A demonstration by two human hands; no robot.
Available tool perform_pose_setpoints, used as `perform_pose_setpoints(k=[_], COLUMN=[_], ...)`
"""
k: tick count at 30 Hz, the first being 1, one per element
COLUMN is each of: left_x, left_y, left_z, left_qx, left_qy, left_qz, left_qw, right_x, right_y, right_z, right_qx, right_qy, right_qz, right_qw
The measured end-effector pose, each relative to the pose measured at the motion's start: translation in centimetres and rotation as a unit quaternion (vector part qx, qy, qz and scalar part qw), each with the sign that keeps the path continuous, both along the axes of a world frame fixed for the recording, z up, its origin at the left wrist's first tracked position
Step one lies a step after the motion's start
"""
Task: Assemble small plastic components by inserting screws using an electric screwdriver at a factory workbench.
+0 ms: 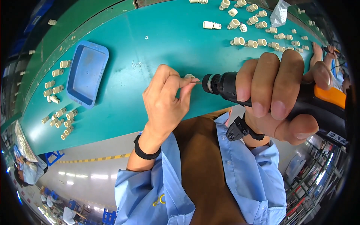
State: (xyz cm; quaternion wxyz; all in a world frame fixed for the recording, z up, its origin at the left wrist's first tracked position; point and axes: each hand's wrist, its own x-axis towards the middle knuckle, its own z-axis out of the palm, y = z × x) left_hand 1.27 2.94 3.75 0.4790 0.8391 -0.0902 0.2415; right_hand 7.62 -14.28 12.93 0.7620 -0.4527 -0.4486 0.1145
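Note:
My right hand (277, 90) wraps round a black and orange electric screwdriver (227, 85), held sideways with its bit pointing left. The fingertips of my left hand (165, 95) are pinched together at the tip of the bit. Between them shows part of a small cream-coloured socket (190, 76), mostly hidden by the fingers. Whether a screw sits on the bit is too small to tell. Loose small screws (137, 64) lie on the green tabletop (123, 108) beyond my left hand.
A shallow blue tray (99, 75) stands on the left. Several cream sockets (58, 89) lie beyond and below it, and many more (252, 43) spread at the far right. A clear plastic bag (279, 14) lies among those. Another person's hands (323, 56) work at the right edge.

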Motion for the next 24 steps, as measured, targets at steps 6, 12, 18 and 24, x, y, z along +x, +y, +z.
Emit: perform_pose_setpoints(k=[6, 12, 18, 24], left_x=[-1.6, -1.9, -1.2, -1.3], left_y=[0.0, -1.3, -2.5, -2.5], left_z=[0.5, -1.9, -3.5, -3.3], left_qx=[-0.03, -0.139, -0.132, -0.087], left_qy=[0.023, -0.004, -0.003, 0.012], left_qz=[0.016, 0.058, 0.05, 0.06], left_qw=[0.999, 0.989, 0.99, 0.994], right_x=[-0.9, -0.5, -0.2, -0.8], right_y=[-0.2, -0.8, 0.9, 2.0], right_z=[0.4, -1.4, -2.6, -1.7], right_qx=[-0.041, -0.027, -0.01, -0.045], right_qy=[-0.007, -0.035, -0.04, 0.015], right_qz=[-0.086, -0.118, -0.11, -0.164], right_qw=[0.995, 0.992, 0.993, 0.985])
